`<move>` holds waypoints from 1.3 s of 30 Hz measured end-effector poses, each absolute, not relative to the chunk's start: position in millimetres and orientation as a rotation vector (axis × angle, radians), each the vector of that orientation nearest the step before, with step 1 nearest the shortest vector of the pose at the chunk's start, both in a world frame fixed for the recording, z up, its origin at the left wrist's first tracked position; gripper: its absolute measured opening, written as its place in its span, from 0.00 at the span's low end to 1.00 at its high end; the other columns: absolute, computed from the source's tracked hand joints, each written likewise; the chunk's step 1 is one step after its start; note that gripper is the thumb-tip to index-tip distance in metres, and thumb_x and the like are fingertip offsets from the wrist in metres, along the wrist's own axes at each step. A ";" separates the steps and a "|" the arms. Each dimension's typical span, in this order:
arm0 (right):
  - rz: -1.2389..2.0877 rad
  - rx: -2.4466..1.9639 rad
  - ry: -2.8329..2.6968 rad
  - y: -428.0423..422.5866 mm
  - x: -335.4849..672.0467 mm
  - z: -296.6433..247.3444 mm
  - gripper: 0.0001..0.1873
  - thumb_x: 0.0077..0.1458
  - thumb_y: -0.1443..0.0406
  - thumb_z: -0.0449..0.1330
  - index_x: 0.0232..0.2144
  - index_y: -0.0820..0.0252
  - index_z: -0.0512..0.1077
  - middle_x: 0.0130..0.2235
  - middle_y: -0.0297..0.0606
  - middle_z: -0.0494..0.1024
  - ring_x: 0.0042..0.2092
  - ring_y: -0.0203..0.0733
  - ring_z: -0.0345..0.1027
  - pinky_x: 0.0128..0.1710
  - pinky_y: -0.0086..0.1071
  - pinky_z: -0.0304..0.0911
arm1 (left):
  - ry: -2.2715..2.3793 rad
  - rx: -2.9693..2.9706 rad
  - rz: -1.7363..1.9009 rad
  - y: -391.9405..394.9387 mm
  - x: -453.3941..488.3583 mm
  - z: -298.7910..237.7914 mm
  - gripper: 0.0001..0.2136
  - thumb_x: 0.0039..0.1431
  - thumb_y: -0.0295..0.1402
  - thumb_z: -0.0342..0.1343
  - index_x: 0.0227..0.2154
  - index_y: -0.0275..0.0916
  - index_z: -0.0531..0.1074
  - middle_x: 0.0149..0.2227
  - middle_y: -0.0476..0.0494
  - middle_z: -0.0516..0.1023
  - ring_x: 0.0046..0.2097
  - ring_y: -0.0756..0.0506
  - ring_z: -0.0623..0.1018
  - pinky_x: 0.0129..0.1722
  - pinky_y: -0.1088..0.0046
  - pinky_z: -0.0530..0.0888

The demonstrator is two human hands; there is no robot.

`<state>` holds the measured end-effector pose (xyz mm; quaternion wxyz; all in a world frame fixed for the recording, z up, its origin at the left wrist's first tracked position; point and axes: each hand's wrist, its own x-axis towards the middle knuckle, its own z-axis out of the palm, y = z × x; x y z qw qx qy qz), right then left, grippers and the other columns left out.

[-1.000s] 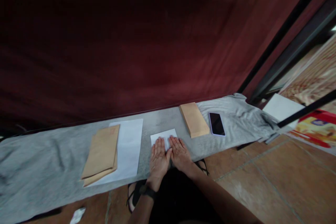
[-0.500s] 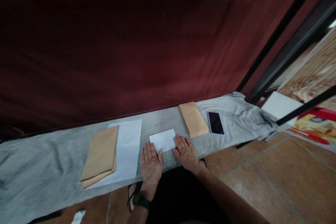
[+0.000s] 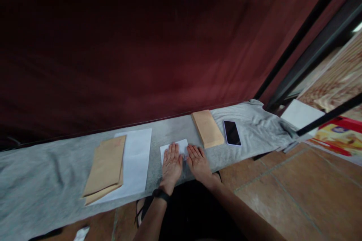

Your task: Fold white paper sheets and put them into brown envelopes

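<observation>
A small white sheet of paper (image 3: 181, 144), seemingly folded, lies on the grey cloth (image 3: 172, 126) in front of me. My left hand (image 3: 172, 164) presses flat on the middle of the paper, fingers stretched out and covering much of it. At its right edge rests my right hand (image 3: 198, 161), palm down, fingers extended, the fingertips touching the paper. A stack of brown envelopes (image 3: 207, 128) sits just beyond the right hand. To the left, several brown envelopes (image 3: 106, 163) lie on larger white sheets (image 3: 138, 158).
A phone (image 3: 232, 133) lies right of the envelope stack. Behind the cloth-covered surface rises a dark red panel (image 3: 158, 64). Black metal bars (image 3: 302, 34) and a red and yellow box (image 3: 339, 135) are at the right. Tiled floor (image 3: 283, 192) shows below.
My left hand has moved right and up, from the paper's lower left corner onto its middle. My right hand stays nearly in place at the right edge.
</observation>
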<state>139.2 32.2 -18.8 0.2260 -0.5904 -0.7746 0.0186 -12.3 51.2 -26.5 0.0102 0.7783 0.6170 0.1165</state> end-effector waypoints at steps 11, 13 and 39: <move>0.112 -1.550 -2.304 72.0 105.2 -20.7 0.25 0.73 0.60 0.42 0.66 0.60 0.60 0.66 0.42 0.63 0.68 0.45 0.53 0.68 0.47 0.46 | 1.893 2.444 0.252 50.8 -11.6 -21.8 0.30 0.62 0.25 0.41 0.68 0.29 0.53 0.70 0.32 0.55 0.72 0.40 0.50 0.71 0.54 0.49; 0.103 -1.572 -2.303 72.7 107.4 -24.3 0.25 0.73 0.59 0.41 0.66 0.59 0.60 0.66 0.42 0.63 0.68 0.45 0.53 0.68 0.47 0.46 | 1.887 2.435 0.253 51.2 -11.4 -22.4 0.30 0.63 0.26 0.39 0.69 0.31 0.52 0.70 0.34 0.55 0.72 0.41 0.50 0.70 0.53 0.50; -0.119 -1.567 -2.240 65.1 149.1 -42.6 0.30 0.71 0.56 0.44 0.68 0.67 0.54 0.67 0.49 0.61 0.67 0.53 0.55 0.66 0.50 0.48 | 2.171 2.310 0.248 41.4 -48.0 -22.0 0.33 0.68 0.49 0.38 0.69 0.31 0.52 0.71 0.31 0.53 0.72 0.38 0.53 0.69 0.50 0.48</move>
